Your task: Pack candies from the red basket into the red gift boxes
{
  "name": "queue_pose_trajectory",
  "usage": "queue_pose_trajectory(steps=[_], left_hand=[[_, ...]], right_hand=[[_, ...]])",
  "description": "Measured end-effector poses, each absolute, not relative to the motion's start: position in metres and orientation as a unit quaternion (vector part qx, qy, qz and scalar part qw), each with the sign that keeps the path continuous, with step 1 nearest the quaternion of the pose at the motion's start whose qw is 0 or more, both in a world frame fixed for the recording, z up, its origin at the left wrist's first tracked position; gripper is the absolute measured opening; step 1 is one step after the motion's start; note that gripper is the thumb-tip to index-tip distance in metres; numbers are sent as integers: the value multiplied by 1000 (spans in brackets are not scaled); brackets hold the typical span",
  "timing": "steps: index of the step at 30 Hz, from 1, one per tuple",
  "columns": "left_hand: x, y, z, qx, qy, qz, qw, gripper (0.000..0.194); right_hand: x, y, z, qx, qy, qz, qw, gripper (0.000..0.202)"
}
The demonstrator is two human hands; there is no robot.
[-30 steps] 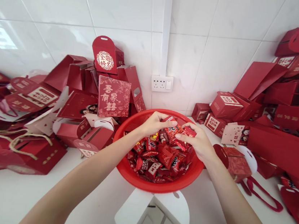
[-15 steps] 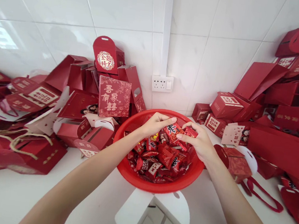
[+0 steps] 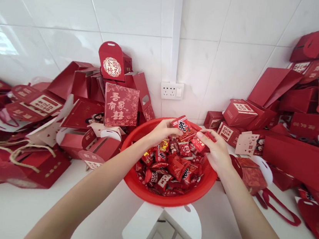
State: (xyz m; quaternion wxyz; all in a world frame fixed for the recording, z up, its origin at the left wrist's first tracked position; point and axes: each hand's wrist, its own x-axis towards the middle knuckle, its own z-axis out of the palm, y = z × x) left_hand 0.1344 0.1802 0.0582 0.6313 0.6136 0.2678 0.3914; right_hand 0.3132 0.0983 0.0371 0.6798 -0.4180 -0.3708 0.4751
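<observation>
Red boxes [image 3: 122,107] flank a basket [image 3: 167,201] of sweets [image 3: 175,166], an open white-lined box [image 3: 140,225] before it. My left hand [image 3: 161,132] pinches one packet [image 3: 183,126]; my right hand [image 3: 219,150] another packet [image 3: 197,144].

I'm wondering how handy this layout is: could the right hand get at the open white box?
Probably yes: nothing visible covers the white box, which sits at the near side of the red basket. The right hand seems to hold a red packet, though, which may hinder it.
</observation>
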Motion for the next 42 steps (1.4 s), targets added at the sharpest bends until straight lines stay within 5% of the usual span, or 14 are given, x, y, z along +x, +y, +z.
queue_pose_trajectory(steps=[9, 16, 29, 37, 42], left_hand=[[137, 178, 54, 673, 276, 274, 630, 31], [138, 180, 51, 637, 322, 358, 603, 26], [142, 173, 49, 660, 226, 288, 656, 43], [140, 181, 48, 591, 264, 429, 630, 48], [141, 182, 47, 584, 265, 438, 631, 49]], right_hand=[[315, 101, 31, -453, -432, 397, 671, 46], [314, 99, 33, -458, -435, 372, 681, 45], [312, 103, 29, -523, -452, 328, 643, 58], [314, 104, 36, -416, -358, 480, 685, 24], [315, 102, 39, -394, -352, 495, 690, 19]])
